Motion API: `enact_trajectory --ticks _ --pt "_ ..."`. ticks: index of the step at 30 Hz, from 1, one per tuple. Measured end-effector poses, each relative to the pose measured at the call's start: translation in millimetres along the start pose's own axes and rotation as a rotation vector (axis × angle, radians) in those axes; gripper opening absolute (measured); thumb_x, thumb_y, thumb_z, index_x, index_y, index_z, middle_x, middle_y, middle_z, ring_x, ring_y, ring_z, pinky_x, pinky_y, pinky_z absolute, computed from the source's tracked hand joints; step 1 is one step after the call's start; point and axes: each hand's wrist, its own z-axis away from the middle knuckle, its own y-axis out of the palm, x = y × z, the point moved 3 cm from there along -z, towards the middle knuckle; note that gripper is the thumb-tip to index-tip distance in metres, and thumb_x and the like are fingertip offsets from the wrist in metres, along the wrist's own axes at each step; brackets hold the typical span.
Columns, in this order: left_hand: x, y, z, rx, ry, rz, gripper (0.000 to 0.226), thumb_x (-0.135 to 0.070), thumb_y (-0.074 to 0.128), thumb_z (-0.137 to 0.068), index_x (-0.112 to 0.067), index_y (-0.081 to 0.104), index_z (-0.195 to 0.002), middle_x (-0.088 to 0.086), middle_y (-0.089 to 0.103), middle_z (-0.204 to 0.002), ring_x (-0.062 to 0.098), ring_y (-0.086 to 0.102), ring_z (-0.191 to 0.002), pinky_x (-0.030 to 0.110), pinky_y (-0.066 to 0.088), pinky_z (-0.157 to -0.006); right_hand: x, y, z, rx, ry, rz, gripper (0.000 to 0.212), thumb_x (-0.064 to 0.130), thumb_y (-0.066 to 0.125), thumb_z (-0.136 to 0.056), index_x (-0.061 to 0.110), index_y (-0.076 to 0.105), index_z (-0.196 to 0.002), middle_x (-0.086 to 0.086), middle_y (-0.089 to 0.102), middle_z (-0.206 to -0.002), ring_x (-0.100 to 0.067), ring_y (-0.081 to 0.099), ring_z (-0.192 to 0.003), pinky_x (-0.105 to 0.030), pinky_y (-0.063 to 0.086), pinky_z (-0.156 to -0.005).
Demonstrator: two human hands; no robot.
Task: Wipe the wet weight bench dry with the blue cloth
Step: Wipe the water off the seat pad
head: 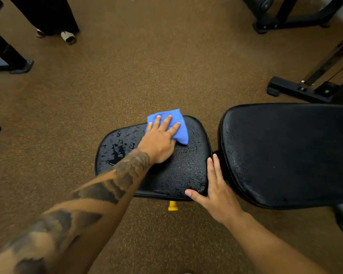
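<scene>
Two bare hands are on the weight bench point(281, 155) in the head view. The left hand point(158, 142) presses flat, fingers spread, on the blue cloth point(183, 135) at the far edge of the seat pad point(166, 175) (water beads and puddles cover its left part). The right hand point(218, 196), fingers straight, rests on the pad's near right corner.

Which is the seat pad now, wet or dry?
Wet: puddles and droplets cover the seat pad, heaviest left of the blue cloth.
</scene>
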Motion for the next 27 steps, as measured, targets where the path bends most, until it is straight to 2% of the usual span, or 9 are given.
enact_trajectory --ticks 3,7,10,13,17,22,25,27 --pt "10 10 53 -0.058 -0.052 0.046 0.057 -0.029 0.034 -0.096 -0.025 0.026 -0.152 0.008 0.013 -0.162 0.04 0.005 -0.148 0.052 0.008 -0.118 -1 0 0 -0.004 -0.003 0.041 0.112 0.078 0.048 -0.075 0.018 -0.008 -0.151 0.013 -0.029 -0.154 -0.018 0.016 -0.144 -0.035 0.028 -0.11" --pt "-19 23 87 -0.047 0.018 0.023 0.063 -0.031 0.029 -0.087 -0.019 0.037 -0.148 0.013 0.028 -0.158 0.047 0.02 -0.143 0.059 0.019 -0.113 -3 1 -2 -0.049 -0.073 0.245 0.11 0.083 0.033 -0.078 0.008 -0.002 -0.151 -0.004 -0.015 -0.159 -0.017 -0.002 -0.147 -0.035 0.014 -0.118" --pt "-41 18 50 -0.033 0.119 -0.016 0.061 -0.03 0.03 -0.091 -0.021 0.029 -0.151 0.011 0.019 -0.161 0.045 0.011 -0.146 0.058 0.013 -0.116 -2 1 -6 -0.024 -0.124 0.378 0.107 0.082 0.026 -0.082 0.005 -0.001 -0.151 -0.008 -0.012 -0.159 -0.018 -0.011 -0.146 -0.036 0.006 -0.119" --pt "-43 8 -2 -0.011 0.149 -0.056 0.058 -0.031 0.034 -0.098 -0.026 0.019 -0.154 0.008 0.007 -0.163 0.039 0.002 -0.148 0.052 0.004 -0.119 -2 2 -7 -0.019 -0.136 0.396 0.105 0.08 0.027 -0.083 0.005 -0.001 -0.151 -0.008 -0.012 -0.159 -0.017 -0.014 -0.146 -0.033 0.002 -0.118" --pt "-18 -4 -28 0.004 0.113 -0.048 0.056 -0.031 0.035 -0.1 -0.029 0.019 -0.154 0.006 0.008 -0.163 0.036 0.003 -0.148 0.049 0.005 -0.118 -3 4 -7 -0.023 -0.129 0.38 0.106 0.08 0.028 -0.082 0.006 -0.001 -0.151 -0.006 -0.013 -0.159 -0.016 -0.014 -0.146 -0.033 0.003 -0.117" --pt "28 5 39 -0.058 -0.017 0.045 0.062 -0.034 0.028 -0.091 -0.026 0.027 -0.152 0.008 0.015 -0.162 0.04 0.008 -0.147 0.052 0.009 -0.117 0 0 -5 -0.008 -0.119 0.383 0.107 0.082 0.027 -0.082 0.007 -0.003 -0.151 -0.004 -0.014 -0.159 -0.014 -0.015 -0.145 -0.033 0.003 -0.118" --pt "6 14 74 -0.063 0.016 0.036 0.063 -0.032 0.03 -0.088 -0.024 0.032 -0.15 0.01 0.02 -0.161 0.044 0.012 -0.146 0.055 0.01 -0.117 0 -1 -5 0.001 -0.106 0.393 0.107 0.082 0.028 -0.081 0.006 -0.001 -0.151 -0.006 -0.012 -0.16 -0.016 -0.013 -0.146 -0.035 0.007 -0.118" --pt "-20 17 68 -0.031 0.101 0.024 0.062 -0.031 0.031 -0.089 -0.024 0.031 -0.151 0.01 0.019 -0.161 0.044 0.011 -0.146 0.055 0.008 -0.117 0 -1 -6 0.001 -0.097 0.394 0.108 0.082 0.029 -0.081 0.005 0.001 -0.151 -0.006 -0.01 -0.16 -0.016 -0.012 -0.146 -0.035 0.009 -0.119"
